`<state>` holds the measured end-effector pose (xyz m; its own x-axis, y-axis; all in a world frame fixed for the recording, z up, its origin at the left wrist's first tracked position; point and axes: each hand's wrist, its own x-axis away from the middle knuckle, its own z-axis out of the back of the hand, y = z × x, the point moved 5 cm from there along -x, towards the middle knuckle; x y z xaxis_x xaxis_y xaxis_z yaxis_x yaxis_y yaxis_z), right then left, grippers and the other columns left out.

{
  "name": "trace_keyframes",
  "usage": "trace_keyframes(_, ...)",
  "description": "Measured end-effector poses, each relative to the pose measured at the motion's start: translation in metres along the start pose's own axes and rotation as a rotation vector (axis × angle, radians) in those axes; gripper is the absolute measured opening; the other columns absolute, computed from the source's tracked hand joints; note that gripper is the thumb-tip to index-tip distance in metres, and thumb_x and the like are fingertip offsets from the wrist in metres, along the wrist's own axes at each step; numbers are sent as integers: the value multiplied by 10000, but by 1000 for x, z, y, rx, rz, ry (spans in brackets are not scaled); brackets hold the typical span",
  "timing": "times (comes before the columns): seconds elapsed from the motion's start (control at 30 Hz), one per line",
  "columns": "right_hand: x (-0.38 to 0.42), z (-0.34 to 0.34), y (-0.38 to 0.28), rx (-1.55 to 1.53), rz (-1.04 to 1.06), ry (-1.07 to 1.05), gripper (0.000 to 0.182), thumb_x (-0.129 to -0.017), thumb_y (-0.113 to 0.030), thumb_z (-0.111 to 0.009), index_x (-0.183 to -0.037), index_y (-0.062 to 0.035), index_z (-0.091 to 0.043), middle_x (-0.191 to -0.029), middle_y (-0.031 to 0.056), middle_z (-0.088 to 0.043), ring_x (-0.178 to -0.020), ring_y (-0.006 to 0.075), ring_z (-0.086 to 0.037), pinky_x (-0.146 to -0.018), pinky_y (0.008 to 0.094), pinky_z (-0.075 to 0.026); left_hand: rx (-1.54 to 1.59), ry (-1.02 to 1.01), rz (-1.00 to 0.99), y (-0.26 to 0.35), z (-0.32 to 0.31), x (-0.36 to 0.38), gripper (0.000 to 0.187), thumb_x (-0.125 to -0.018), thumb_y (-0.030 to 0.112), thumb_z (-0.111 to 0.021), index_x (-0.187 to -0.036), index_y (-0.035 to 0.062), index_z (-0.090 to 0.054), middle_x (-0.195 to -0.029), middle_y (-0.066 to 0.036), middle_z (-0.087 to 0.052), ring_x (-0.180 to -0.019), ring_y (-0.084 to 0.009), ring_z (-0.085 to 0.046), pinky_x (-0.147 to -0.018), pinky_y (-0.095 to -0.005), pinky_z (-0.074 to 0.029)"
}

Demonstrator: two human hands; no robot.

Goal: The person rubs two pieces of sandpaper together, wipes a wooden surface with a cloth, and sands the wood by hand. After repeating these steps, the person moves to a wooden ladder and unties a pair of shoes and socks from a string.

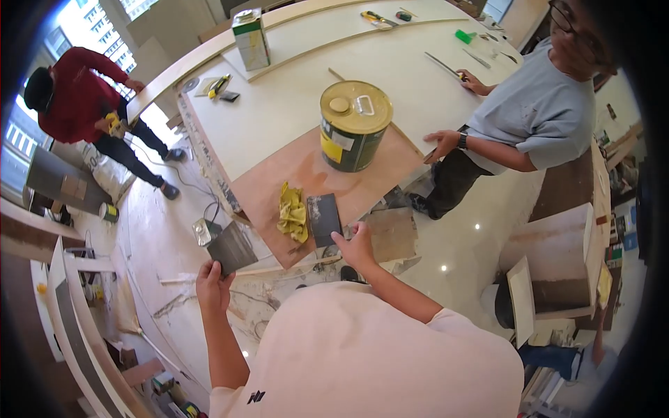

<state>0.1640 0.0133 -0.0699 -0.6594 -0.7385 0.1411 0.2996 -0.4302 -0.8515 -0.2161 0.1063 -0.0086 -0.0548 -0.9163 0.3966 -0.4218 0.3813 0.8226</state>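
My left hand (pixel 214 284) grips a flat dark grey rectangular sheet (pixel 233 249) by its lower corner, out past the left edge of the work surface. With thumb and fingers, my right hand (pixel 357 247) pinches the lower right corner of a second dark grey sheet (pixel 325 221), which has pale smears along its top left. This second sheet overlaps a brown board (pixel 268 188) in view. Just left of it lies a crumpled yellow-green cloth or paper (pixel 293 213). A large round metal can (pixel 355 129) with a gold lid stands farther back on the board.
On the big white tabletop (pixel 279 104) are a rectangular tin (pixel 251 40) and several hand tools. At the right, a person in a grey shirt (pixel 536 104) holds a long thin tool. Another person in red (pixel 80 97) holds a yellow power tool at left. A small tin (pixel 206 232) stands below.
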Motion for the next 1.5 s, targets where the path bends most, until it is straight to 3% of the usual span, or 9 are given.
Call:
trace_keyframes(0.07,3,-18,21,-402,-351,-88,465,-807,-143,-762,-1148,-5,-476,-1059,134,-513,-852,215,-599,-667,334,-558,-10,-15,17,0,-7,-4,77,-952,83,-599,-1022,74,-571,-906,-27,-663,-767,-149,-667,-693,-334,-605)
trace_keyframes(0.23,-41,4,20,-628,-237,-81,284,-810,-37,-730,-1004,11,-529,-849,68,-557,-714,154,-595,-583,289,-539,-31,-63,44,2,-28,-4,88,-950,92,-605,-1028,69,-571,-889,-11,-641,-756,-139,-655,-713,-331,-598)
trace_keyframes(0.4,-63,50,-66,623,583,224,236,-808,-123,-697,-987,-12,-589,-913,147,-601,-844,307,-615,-755,424,-512,-131,21,51,1,-13,8,115,-950,114,-609,-1030,46,-564,-922,-33,-600,-850,-150,-609,-765,-377,-569)
trace_keyframes(0.47,-51,26,-104,-73,560,-5,274,-810,-213,-712,-965,-24,-590,-1005,185,-595,-964,371,-578,-809,454,-479,-92,-28,20,3,-10,15,127,-955,125,-602,-1046,49,-554,-989,-52,-598,-906,-167,-594,-785,-392,-539)
trace_keyframes(0.63,-30,-112,-106,712,616,-130,686,-947,-424,-475,-1449,26,-346,-1518,215,-328,-1401,372,-313,-1162,473,-211,-35,-38,-18,-2,7,10,150,-965,152,-600,-1081,75,-544,-985,-47,-632,-869,-155,-616,-733,-331,-530)
trace_keyframes(0.87,-22,-146,-90,616,847,-285,597,-960,-370,-418,-1390,44,-423,-1468,220,-400,-1390,338,-339,-1148,508,-211,-40,-89,-68,10,25,3,186,-971,135,-586,-1126,43,-538,-1064,-78,-638,-950,-178,-629,-767,-337,-542)
trace_keyframes(0.97,-57,-78,-138,718,598,-401,469,-918,-319,-469,-1261,-9,-549,-1346,179,-537,-1273,300,-481,-1082,497,-322,-22,-81,-60,13,21,17,246,-973,122,-579,-1168,-14,-520,-1176,-122,-588,-1075,-229,-586,-886,-403,-515)
trace_keyframes(1.17,-101,-103,-102,737,796,-176,590,-929,-267,-412,-1449,9,-377,-1508,200,-365,-1427,294,-302,-1157,562,-136,-18,22,-55,31,26,49,82,-962,100,-593,-1027,50,-586,-954,-58,-674,-812,-168,-663,-700,-308,-581)
trace_keyframes(1.5,-45,-147,-89,846,850,-449,540,-925,-243,-422,-1381,46,-451,-1440,223,-449,-1365,346,-379,-1093,577,-258,19,38,-89,33,54,53,82,-964,85,-579,-1038,52,-586,-940,-61,-688,-790,-157,-687,-705,-318,-616)
